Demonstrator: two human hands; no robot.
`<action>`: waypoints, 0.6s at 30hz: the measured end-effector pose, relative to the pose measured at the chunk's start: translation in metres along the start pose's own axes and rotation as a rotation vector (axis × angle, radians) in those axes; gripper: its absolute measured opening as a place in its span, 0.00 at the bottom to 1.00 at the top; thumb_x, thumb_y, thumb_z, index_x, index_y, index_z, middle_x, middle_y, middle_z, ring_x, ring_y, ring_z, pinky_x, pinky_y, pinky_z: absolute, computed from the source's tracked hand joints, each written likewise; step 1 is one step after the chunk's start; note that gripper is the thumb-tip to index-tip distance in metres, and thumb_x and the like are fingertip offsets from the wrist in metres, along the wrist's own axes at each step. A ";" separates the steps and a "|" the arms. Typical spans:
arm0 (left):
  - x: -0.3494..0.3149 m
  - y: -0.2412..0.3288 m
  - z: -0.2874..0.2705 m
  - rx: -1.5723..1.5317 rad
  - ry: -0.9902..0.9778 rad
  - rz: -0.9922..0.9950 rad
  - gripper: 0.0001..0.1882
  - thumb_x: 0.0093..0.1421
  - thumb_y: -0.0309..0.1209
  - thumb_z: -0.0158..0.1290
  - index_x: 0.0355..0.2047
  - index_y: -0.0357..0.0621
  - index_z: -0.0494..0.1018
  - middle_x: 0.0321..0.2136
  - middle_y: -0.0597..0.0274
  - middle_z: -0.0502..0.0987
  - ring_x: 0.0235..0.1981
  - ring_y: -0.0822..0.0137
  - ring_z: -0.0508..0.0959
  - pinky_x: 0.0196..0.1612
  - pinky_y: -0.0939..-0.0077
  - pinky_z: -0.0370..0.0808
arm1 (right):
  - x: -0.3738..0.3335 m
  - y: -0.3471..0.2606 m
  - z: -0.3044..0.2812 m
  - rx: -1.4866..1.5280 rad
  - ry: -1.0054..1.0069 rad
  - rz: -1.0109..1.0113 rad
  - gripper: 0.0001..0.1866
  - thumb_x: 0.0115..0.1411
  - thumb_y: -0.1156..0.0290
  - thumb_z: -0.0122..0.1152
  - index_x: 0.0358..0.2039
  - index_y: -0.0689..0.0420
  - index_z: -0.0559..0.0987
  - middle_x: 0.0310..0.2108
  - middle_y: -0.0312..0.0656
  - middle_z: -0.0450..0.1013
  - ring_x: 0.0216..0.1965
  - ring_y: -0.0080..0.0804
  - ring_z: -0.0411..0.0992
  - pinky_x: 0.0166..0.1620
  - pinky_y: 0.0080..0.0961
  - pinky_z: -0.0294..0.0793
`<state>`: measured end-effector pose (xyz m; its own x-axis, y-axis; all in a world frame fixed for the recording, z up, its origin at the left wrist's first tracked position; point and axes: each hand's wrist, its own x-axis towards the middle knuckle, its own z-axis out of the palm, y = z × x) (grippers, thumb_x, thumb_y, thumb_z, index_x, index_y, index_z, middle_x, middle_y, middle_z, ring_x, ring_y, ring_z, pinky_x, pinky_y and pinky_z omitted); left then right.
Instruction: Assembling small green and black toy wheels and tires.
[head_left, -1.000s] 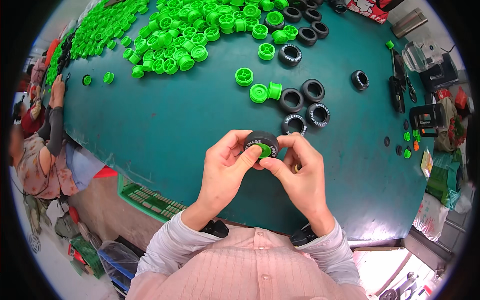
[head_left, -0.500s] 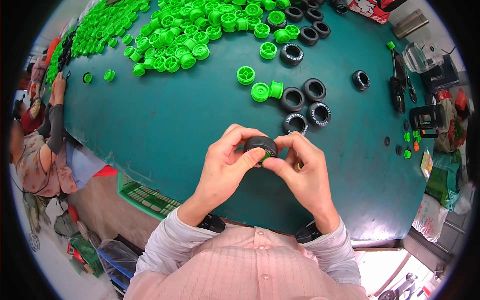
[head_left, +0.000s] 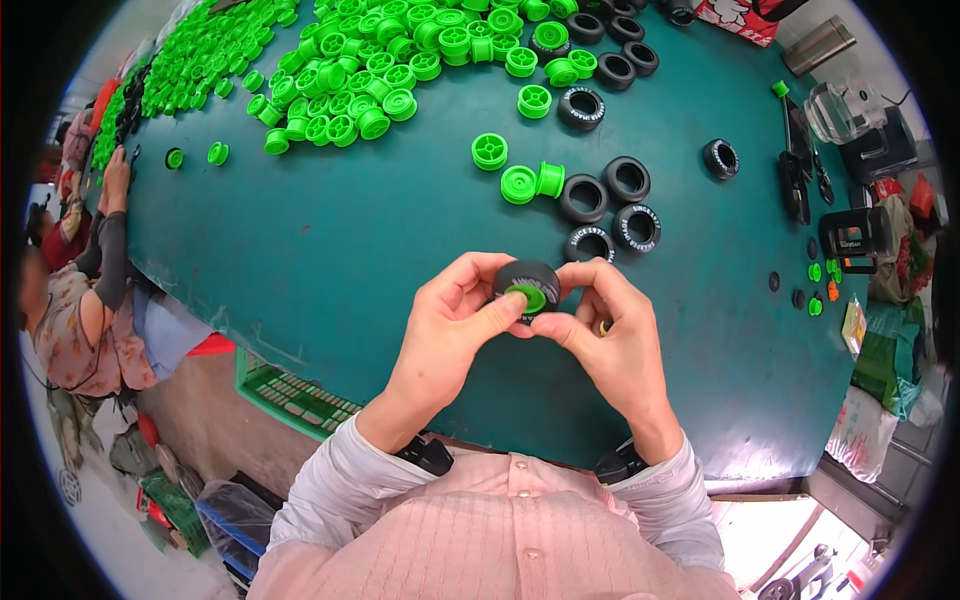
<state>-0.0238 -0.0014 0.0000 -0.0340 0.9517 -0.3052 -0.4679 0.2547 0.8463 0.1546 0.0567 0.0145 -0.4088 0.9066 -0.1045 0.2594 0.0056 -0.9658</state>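
Between both hands, just above the near part of the table, is a small black rubber tyre (head_left: 524, 272) with a green plastic wheel rim (head_left: 536, 297) seated in its opening. My left hand (head_left: 450, 325) grips the tyre from the left, its thumb pressed onto the rim. On the other side my right hand (head_left: 615, 325) pinches the tyre's edge with thumb and fingers. Just beyond the hands lie several loose tyres (head_left: 637, 229), one partly hidden by my right fingers. Beside them are a few green rims (head_left: 518, 185).
A large heap of green rims (head_left: 370, 75) covers the far left of the green table (head_left: 330, 230). More tyres (head_left: 615, 70) lie at the back, with a lone tyre (head_left: 721, 159) farther right. Black tools (head_left: 795, 185) line the right edge. Another person's arm (head_left: 113, 230) rests at the left edge.
The tyre has tilted in my hands, so its face with the green rim now shows more. Both hands stay at nearly the same place, fingers slightly shifted.
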 end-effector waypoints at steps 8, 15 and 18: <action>0.001 0.000 -0.008 0.311 -0.024 0.166 0.15 0.65 0.25 0.59 0.49 0.31 0.73 0.45 0.57 0.77 0.42 0.71 0.79 0.43 0.74 0.81 | -0.008 -0.007 0.002 -0.100 0.011 -0.049 0.11 0.55 0.75 0.72 0.36 0.61 0.79 0.28 0.33 0.71 0.18 0.16 0.59 0.23 0.21 0.57; -0.002 -0.017 -0.004 -0.292 -0.062 -0.100 0.16 0.66 0.32 0.59 0.49 0.35 0.73 0.44 0.58 0.80 0.44 0.68 0.80 0.43 0.71 0.82 | -0.001 -0.002 -0.005 0.281 -0.065 0.224 0.08 0.59 0.77 0.68 0.38 0.63 0.78 0.30 0.31 0.73 0.22 0.12 0.60 0.25 0.17 0.59; -0.001 -0.020 0.009 -0.338 0.026 -0.110 0.16 0.66 0.31 0.59 0.50 0.36 0.73 0.45 0.57 0.80 0.45 0.67 0.81 0.45 0.69 0.82 | -0.004 0.002 0.003 0.281 0.041 0.094 0.09 0.58 0.78 0.68 0.39 0.62 0.78 0.30 0.32 0.73 0.21 0.13 0.60 0.25 0.17 0.59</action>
<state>-0.0068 -0.0062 -0.0127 0.0118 0.9159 -0.4012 -0.7359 0.2797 0.6167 0.1542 0.0519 0.0118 -0.3570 0.9140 -0.1928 0.0395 -0.1914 -0.9807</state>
